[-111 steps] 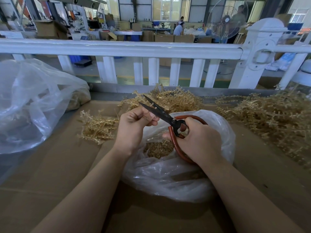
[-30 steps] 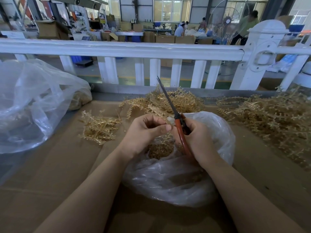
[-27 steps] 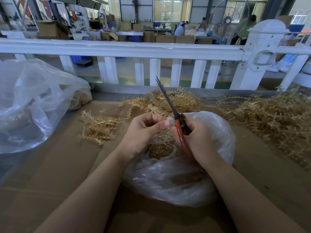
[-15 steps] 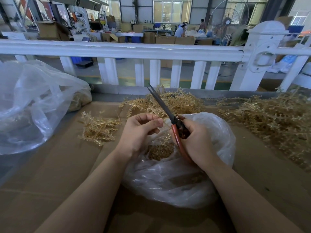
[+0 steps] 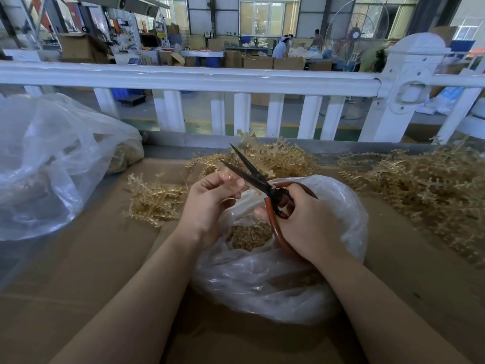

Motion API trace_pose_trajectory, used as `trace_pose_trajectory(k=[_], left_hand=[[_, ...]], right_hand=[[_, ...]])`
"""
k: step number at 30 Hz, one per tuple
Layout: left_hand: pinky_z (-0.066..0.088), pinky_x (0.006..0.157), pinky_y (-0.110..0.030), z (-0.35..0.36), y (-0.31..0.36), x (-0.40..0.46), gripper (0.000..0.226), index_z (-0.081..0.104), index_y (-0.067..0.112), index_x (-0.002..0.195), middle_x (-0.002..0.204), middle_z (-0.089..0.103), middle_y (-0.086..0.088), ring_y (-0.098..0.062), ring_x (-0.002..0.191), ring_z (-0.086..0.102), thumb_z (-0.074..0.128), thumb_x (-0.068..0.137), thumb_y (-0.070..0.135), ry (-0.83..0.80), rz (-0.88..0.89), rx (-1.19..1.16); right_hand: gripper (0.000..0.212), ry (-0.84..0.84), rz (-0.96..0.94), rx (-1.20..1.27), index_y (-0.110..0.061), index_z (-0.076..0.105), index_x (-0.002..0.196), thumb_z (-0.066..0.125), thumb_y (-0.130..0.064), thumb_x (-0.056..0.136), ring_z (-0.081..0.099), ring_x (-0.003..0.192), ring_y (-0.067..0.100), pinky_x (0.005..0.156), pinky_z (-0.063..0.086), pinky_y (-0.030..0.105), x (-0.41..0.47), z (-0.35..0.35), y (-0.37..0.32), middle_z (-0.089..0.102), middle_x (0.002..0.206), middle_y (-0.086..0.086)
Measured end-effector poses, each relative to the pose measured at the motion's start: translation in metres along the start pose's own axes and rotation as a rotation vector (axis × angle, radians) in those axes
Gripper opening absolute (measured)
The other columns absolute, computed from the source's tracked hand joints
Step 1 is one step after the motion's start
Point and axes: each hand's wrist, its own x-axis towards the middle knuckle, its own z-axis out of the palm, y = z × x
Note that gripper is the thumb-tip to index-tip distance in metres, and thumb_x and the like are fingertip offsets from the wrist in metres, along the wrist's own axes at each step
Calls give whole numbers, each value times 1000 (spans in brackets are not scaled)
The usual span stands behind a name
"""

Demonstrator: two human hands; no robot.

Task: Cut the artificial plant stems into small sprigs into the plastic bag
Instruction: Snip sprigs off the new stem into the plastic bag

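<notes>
My left hand [image 5: 210, 203] pinches a short pale stem piece [image 5: 225, 176] between thumb and fingers, just above the clear plastic bag [image 5: 301, 279]. My right hand [image 5: 301, 222] grips the red-handled scissors [image 5: 252, 174]; the dark blades are spread apart and point up and left, close to the stem piece. Cut golden sprigs [image 5: 249, 233] lie inside the bag's open mouth below both hands.
Golden plant stems lie in piles: one at the left [image 5: 154, 198], one behind the hands [image 5: 275, 158], a large one at the right [image 5: 425, 185]. A big clear bag [image 5: 52, 164] sits at far left. A white railing [image 5: 210, 80] borders the cardboard-covered table [image 5: 78, 271].
The scissors have swung from pointing nearly upright to leaning left, and the blades have spread apart. My left hand has risen slightly with the stem piece.
</notes>
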Motion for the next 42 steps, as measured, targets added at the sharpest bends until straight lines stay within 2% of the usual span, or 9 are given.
trace_pose_trajectory(k=[4,6,13,18,22,26,31,39,42], left_hand=[[51,53,-17,-1,-2,-1,9,59,5,80,75,60,-6,-8,62,60,68,76,4,-39,26,-20],[49,58,-18,-2,-2,0,6,63,8,80,73,64,-1,-7,64,58,68,76,7,-52,65,51],[41,68,-24,-5,-6,3,19,67,12,80,76,64,-1,-10,70,53,62,85,-6,-25,110,185],[41,69,-24,-4,-8,4,27,70,15,82,79,63,-5,-9,71,53,59,84,-11,-8,109,202],[40,67,-25,-5,-8,5,20,66,10,83,75,61,-2,-7,67,52,59,84,-9,-19,109,218],[38,68,-27,-6,-8,5,11,63,8,81,71,60,2,-7,66,51,62,83,-3,-60,114,227],[35,68,-29,-7,-8,6,8,63,10,78,68,60,3,-8,66,49,66,72,12,-82,116,223],[33,66,-29,-9,-10,8,1,65,13,77,67,60,5,-7,65,48,65,76,13,-120,141,231],[33,67,-29,-10,-11,9,7,64,10,80,68,60,5,-7,66,48,65,77,16,-118,142,232]], right_hand=[[66,1,1,-100,-28,59,96,47,-87,69,57,79,3,64,45,15,1,-2,0,62,87,-16],[66,-8,3,-129,-27,59,98,47,-87,70,58,80,4,65,48,18,1,-3,0,63,89,-15],[61,14,-40,-223,-32,52,86,43,-91,71,50,68,0,54,35,13,2,-4,1,54,77,-19],[66,106,-71,-258,-32,43,75,23,-95,70,38,53,-5,47,21,12,0,-7,-5,41,61,-20],[72,102,-77,-251,-30,47,73,22,-97,68,44,53,-1,46,30,14,0,-6,-3,49,62,-17],[67,111,-96,-245,-30,48,74,29,-94,70,41,53,-1,49,27,12,-1,-5,-4,49,63,-18],[76,108,-105,-233,-30,52,78,19,-98,70,42,56,0,51,30,13,-2,-6,-3,50,69,-19],[79,122,-125,-181,-28,48,74,8,-97,73,37,49,-5,48,27,12,-2,-6,-6,41,58,-21],[82,111,-133,-163,-26,52,74,10,-97,74,45,49,2,48,39,18,-1,-6,-4,49,58,-16]])
